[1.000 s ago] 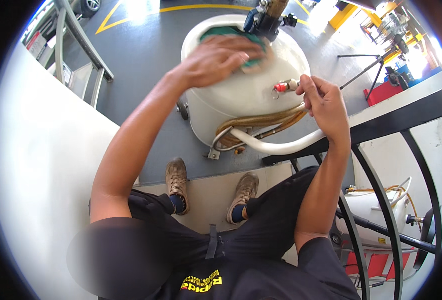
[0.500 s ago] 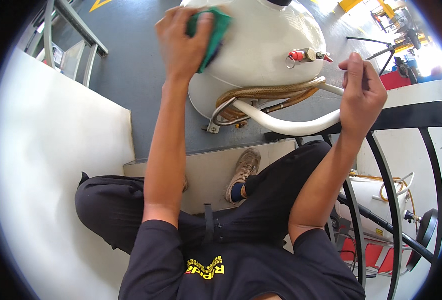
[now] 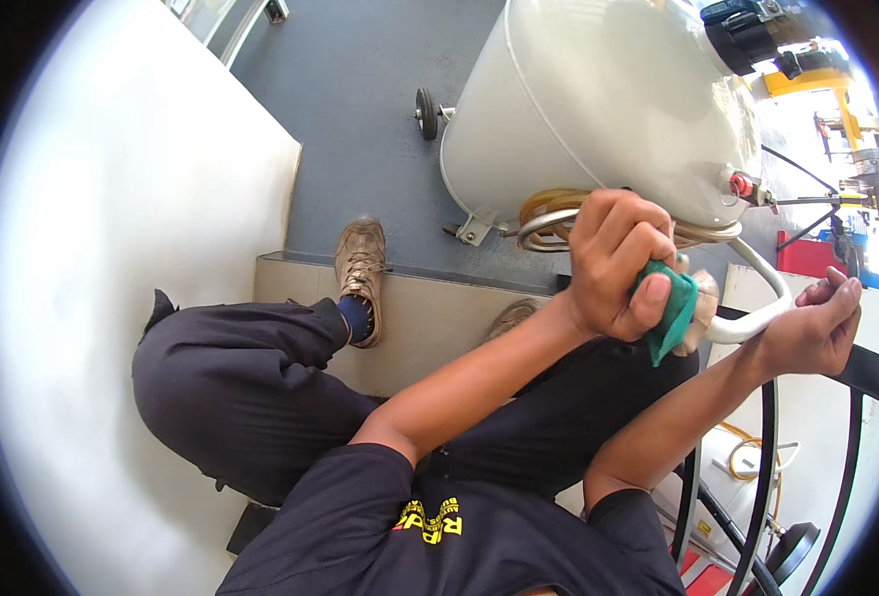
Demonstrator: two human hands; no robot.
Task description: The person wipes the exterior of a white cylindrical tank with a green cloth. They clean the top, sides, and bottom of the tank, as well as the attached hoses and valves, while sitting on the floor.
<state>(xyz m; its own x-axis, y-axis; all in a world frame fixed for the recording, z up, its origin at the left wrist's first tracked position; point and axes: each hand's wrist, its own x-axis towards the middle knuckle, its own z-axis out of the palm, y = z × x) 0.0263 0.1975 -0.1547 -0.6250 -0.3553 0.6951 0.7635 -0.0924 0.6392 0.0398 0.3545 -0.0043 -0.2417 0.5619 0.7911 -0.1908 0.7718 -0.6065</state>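
Note:
My left hand point(image 3: 620, 263) is closed round a bunched green cloth point(image 3: 673, 316), with a pale beige piece of cloth point(image 3: 704, 303) sticking out beside it. The cloth is pressed against the white tubular handle point(image 3: 772, 283) of a large white tank point(image 3: 598, 99). Whether it goes all the way round the tube is hidden. My right hand point(image 3: 819, 326) has its fingers curled in, with nothing visible in them. Its wrist is beside the handle's bend. A coiled amber hose point(image 3: 544, 204) hangs at the tank's near side, partly behind my left hand.
A red-handled valve point(image 3: 742, 186) sticks out of the tank, and a small black wheel point(image 3: 426, 113) stands at its far left. A black railing point(image 3: 769, 447) runs along my right, with another white tank point(image 3: 747, 477) beyond it. A white wall point(image 3: 142, 199) rises on my left.
My left hand has brought the green cloth from the tank's top down and right to the handle. My right hand appears lower and further right. The view has shifted, putting the tank further right.

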